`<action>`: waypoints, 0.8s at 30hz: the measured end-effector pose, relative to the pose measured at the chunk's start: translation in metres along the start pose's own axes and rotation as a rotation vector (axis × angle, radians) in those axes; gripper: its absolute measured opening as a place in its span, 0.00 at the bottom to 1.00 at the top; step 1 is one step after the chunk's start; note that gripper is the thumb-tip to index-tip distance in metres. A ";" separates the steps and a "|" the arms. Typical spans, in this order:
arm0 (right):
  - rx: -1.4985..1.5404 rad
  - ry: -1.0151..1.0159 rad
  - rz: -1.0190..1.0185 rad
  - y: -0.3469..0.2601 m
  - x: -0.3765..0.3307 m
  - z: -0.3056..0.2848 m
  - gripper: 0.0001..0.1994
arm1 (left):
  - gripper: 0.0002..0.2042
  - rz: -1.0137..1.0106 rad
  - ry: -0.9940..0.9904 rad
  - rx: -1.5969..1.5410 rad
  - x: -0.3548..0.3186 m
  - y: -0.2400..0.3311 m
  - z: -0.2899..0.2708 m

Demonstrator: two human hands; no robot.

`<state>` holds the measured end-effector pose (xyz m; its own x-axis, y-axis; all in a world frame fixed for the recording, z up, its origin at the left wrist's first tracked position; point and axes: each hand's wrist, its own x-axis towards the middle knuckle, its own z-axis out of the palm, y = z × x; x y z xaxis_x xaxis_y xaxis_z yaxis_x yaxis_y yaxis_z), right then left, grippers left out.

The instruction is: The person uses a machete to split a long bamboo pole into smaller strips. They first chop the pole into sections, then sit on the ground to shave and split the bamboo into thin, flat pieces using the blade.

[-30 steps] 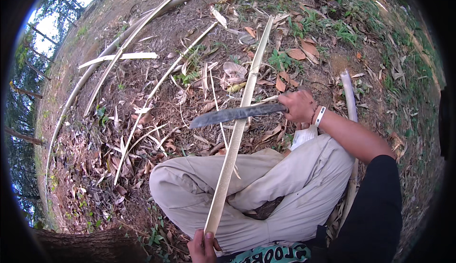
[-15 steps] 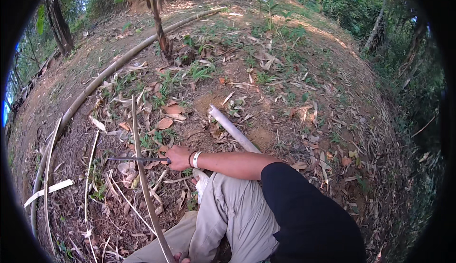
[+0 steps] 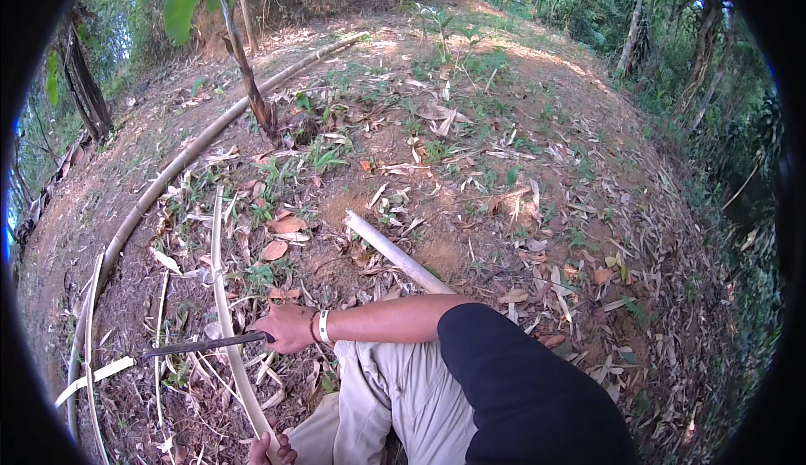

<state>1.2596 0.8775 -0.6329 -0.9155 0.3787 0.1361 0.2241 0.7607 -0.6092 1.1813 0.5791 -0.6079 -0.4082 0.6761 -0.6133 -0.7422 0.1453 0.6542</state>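
In my right hand (image 3: 288, 328) is the handle of a long dark-bladed knife (image 3: 185, 348), with the fingers closed round it. The blade points left and lies across a long, pale split bamboo strip (image 3: 223, 297). Whether its edge bites into the strip I cannot tell. At the lower edge my left hand (image 3: 287, 451) grips the near end of this strip, fingers wrapped on both sides. From there the strip rises away from me, slightly bowed. My bent legs in light trousers (image 3: 411, 389) are just right of it.
A cut pale pole (image 3: 395, 253) lies beyond my right forearm. Other thin bamboo strips (image 3: 91, 347) and a short pale piece (image 3: 105, 371) lie at left. A long bamboo pole (image 3: 180, 161) curves past a young banana plant (image 3: 252, 87). Dry leaves (image 3: 274, 250) litter the sloping ground.
The knife has come nearer to me along the strip. My left hand shows more fully, still on the strip's near end. The whole view has shifted a little.
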 end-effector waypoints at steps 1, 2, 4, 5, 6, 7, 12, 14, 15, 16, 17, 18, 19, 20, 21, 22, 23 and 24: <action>-0.028 0.005 -0.053 0.001 -0.003 0.002 0.07 | 0.09 -0.038 -0.044 -0.020 0.011 -0.005 -0.009; -0.085 -0.022 -0.092 0.002 -0.007 0.004 0.08 | 0.09 -0.078 -0.089 -0.039 0.023 -0.016 -0.026; -0.185 -0.099 -0.171 -0.005 -0.017 0.009 0.10 | 0.10 -0.100 -0.078 0.109 0.028 -0.024 -0.029; -0.178 -0.102 -0.249 -0.008 -0.021 0.012 0.09 | 0.10 -0.077 -0.034 0.281 0.032 -0.027 -0.028; -0.198 -0.161 -0.253 -0.015 -0.027 0.014 0.10 | 0.10 -0.056 0.015 0.452 0.031 -0.030 -0.026; -0.182 -0.141 -0.308 -0.025 -0.032 0.016 0.09 | 0.09 0.053 0.130 0.485 0.052 -0.045 -0.038; -0.167 -0.255 -0.135 -0.011 -0.039 0.025 0.06 | 0.10 0.060 0.289 0.567 0.050 -0.049 -0.013; -0.225 -0.212 -0.128 0.008 -0.021 0.037 0.07 | 0.11 0.138 0.292 0.632 0.059 -0.060 -0.007; -0.236 -0.246 -0.131 0.006 -0.013 0.038 0.07 | 0.12 0.103 0.323 0.534 0.049 -0.048 0.006; -0.224 -0.291 -0.170 -0.005 -0.007 0.042 0.08 | 0.12 0.147 0.312 0.602 0.052 -0.044 -0.005; -0.142 -0.290 -0.160 -0.009 -0.009 0.052 0.09 | 0.12 0.181 0.324 0.668 0.057 -0.046 -0.021; -0.140 -0.336 -0.210 -0.024 -0.014 0.047 0.09 | 0.14 0.258 0.346 0.871 0.052 -0.046 -0.026; -0.199 -0.390 -0.202 -0.019 -0.019 0.050 0.09 | 0.15 0.282 0.337 0.953 0.051 -0.049 -0.024; -0.275 -0.376 -0.180 -0.009 -0.024 0.042 0.09 | 0.15 0.381 0.302 1.089 0.039 -0.038 0.005; -0.292 -0.341 -0.154 0.017 -0.022 0.047 0.09 | 0.15 0.451 0.295 1.101 0.045 -0.048 0.001; -0.209 -0.250 -0.093 0.022 -0.017 0.037 0.09 | 0.16 0.366 0.263 1.115 0.047 -0.044 0.004; -0.272 -0.235 -0.067 0.019 -0.015 0.031 0.09 | 0.17 0.287 0.234 1.102 0.051 -0.036 0.006; -0.350 -0.208 -0.051 0.013 -0.006 0.025 0.09 | 0.16 0.353 0.264 1.093 0.053 -0.041 0.005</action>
<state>1.2593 0.8721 -0.6615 -0.9685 0.2480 -0.0234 0.2435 0.9228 -0.2986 1.1926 0.6124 -0.6653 -0.6927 0.6509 -0.3106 0.2314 0.6085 0.7591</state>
